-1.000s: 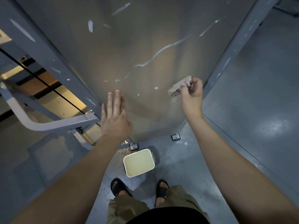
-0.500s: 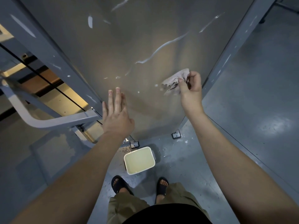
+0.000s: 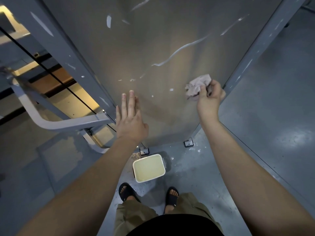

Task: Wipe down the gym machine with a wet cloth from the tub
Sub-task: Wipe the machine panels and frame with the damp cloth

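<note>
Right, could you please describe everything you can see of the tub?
The tub is white, rectangular with rounded corners, seemingly plastic. It has no lid and holds pale yellowish liquid near the rim. A dark fitting shows on its right side. It stands upright on the grey floor, between the base of the machine and the person's sandals. Neither the left hand nor the right hand touches it.

No text, label, brand, number or sign can be read; the pale marks on the grey metal machine panel (image 3: 153, 40) are streaks and flecks, not lettering; the cream rectangular plastic tub (image 3: 148, 156) and the crumpled pale pink cloth (image 3: 197, 86) show no legible print.
</note>
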Demonstrator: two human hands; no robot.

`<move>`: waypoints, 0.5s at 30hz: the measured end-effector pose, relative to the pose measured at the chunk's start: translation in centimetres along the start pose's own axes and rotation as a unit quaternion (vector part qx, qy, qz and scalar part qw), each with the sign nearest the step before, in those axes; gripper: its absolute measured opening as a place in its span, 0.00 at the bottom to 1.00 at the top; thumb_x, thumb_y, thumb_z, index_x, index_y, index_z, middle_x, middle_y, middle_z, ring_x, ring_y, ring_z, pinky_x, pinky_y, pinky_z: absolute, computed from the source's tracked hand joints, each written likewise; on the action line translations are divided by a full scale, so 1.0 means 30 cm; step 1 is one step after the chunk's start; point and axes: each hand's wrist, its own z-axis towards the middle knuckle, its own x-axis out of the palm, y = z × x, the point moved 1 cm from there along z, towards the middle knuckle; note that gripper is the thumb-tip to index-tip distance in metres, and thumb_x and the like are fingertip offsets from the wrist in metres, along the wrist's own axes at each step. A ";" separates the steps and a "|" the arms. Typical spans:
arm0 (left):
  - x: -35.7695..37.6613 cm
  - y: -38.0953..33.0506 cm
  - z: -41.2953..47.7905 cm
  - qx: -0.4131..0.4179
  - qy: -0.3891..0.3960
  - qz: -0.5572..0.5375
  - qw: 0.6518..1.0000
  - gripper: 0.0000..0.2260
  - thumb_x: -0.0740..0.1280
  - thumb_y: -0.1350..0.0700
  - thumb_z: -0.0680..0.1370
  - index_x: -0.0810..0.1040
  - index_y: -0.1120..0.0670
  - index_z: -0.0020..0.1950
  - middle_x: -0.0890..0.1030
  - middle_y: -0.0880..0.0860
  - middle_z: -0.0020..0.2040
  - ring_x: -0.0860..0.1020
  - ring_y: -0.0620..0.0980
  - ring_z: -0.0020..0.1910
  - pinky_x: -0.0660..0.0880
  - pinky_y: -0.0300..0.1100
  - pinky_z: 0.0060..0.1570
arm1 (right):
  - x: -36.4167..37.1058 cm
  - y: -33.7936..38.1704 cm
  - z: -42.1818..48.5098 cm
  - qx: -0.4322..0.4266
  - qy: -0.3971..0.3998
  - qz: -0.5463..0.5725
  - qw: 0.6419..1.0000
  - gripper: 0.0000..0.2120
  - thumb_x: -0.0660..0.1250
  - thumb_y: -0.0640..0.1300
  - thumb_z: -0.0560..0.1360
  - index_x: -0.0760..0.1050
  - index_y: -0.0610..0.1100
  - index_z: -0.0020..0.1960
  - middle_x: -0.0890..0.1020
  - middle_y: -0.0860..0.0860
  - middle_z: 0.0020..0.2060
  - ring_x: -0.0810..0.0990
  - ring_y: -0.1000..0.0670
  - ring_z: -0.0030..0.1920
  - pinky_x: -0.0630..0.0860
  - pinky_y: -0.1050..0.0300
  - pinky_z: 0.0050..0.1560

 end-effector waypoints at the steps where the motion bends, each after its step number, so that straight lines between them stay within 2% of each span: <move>1: 0.001 0.000 -0.001 0.001 -0.001 -0.005 1.000 0.44 0.65 0.53 0.75 0.43 0.57 0.84 0.26 0.50 0.80 0.29 0.55 0.80 0.42 0.58 0.80 | 0.007 -0.002 0.003 0.008 -0.040 -0.003 0.999 0.10 0.65 0.38 0.81 0.75 0.42 0.63 0.64 0.46 0.60 0.73 0.72 0.42 0.71 0.73 0.54; 2: 0.002 0.001 0.000 0.004 -0.002 -0.012 1.000 0.43 0.65 0.53 0.75 0.43 0.58 0.84 0.27 0.50 0.80 0.29 0.55 0.80 0.42 0.57 0.80 | 0.013 0.011 -0.007 0.014 -0.050 -0.001 0.999 0.09 0.65 0.39 0.81 0.75 0.45 0.61 0.65 0.46 0.59 0.73 0.72 0.43 0.72 0.72 0.55; 3: 0.005 0.003 0.000 0.009 -0.006 -0.020 1.000 0.43 0.65 0.54 0.74 0.44 0.58 0.84 0.28 0.50 0.80 0.30 0.56 0.80 0.43 0.57 0.80 | 0.023 0.013 -0.014 0.019 -0.047 0.009 0.999 0.08 0.64 0.40 0.80 0.74 0.49 0.58 0.69 0.47 0.57 0.76 0.68 0.45 0.76 0.65 0.57; 5: 0.015 0.012 -0.004 0.027 -0.035 -0.043 0.998 0.42 0.65 0.55 0.73 0.48 0.60 0.83 0.33 0.51 0.82 0.33 0.56 0.81 0.46 0.57 0.81 | 0.041 0.022 -0.030 0.030 -0.038 0.023 0.999 0.10 0.61 0.42 0.77 0.70 0.55 0.54 0.79 0.53 0.51 0.82 0.56 0.49 0.82 0.44 0.56; 6: 0.019 0.015 -0.011 0.038 -0.058 -0.062 0.996 0.41 0.65 0.57 0.72 0.52 0.60 0.82 0.36 0.52 0.83 0.36 0.57 0.82 0.48 0.57 0.80 | 0.048 0.032 -0.039 0.038 -0.039 0.036 0.998 0.11 0.60 0.41 0.75 0.68 0.54 0.54 0.81 0.55 0.48 0.83 0.53 0.49 0.82 0.44 0.55; 8: 0.026 0.011 -0.029 0.041 -0.096 -0.126 0.986 0.36 0.65 0.60 0.72 0.59 0.59 0.80 0.44 0.53 0.83 0.43 0.58 0.82 0.53 0.54 0.79 | 0.066 0.054 -0.056 0.049 -0.037 0.072 0.996 0.13 0.60 0.38 0.73 0.66 0.48 0.56 0.81 0.53 0.46 0.82 0.55 0.44 0.80 0.56 0.50; 11: 0.029 -0.016 -0.036 -0.015 -0.105 -0.267 0.958 0.29 0.66 0.61 0.74 0.65 0.58 0.75 0.55 0.57 0.80 0.54 0.59 0.78 0.60 0.51 0.75 | 0.092 0.056 -0.072 0.023 -0.029 0.115 0.993 0.13 0.64 0.36 0.73 0.64 0.45 0.54 0.79 0.49 0.44 0.79 0.53 0.41 0.75 0.62 0.45; 13: 0.025 -0.034 -0.019 -0.075 -0.086 -0.367 0.923 0.25 0.68 0.57 0.77 0.67 0.59 0.73 0.62 0.58 0.75 0.63 0.58 0.74 0.63 0.48 0.74 | 0.083 0.034 -0.056 0.009 -0.061 0.080 0.995 0.11 0.65 0.35 0.76 0.66 0.45 0.54 0.81 0.50 0.43 0.80 0.58 0.39 0.75 0.63 0.44; 15: 0.017 -0.049 0.012 -0.163 -0.035 -0.445 0.880 0.29 0.70 0.47 0.80 0.66 0.59 0.75 0.66 0.57 0.73 0.70 0.56 0.71 0.66 0.45 0.70 | 0.047 0.026 -0.028 0.001 -0.109 0.054 0.993 0.09 0.63 0.35 0.77 0.68 0.45 0.53 0.82 0.49 0.43 0.79 0.62 0.37 0.74 0.62 0.44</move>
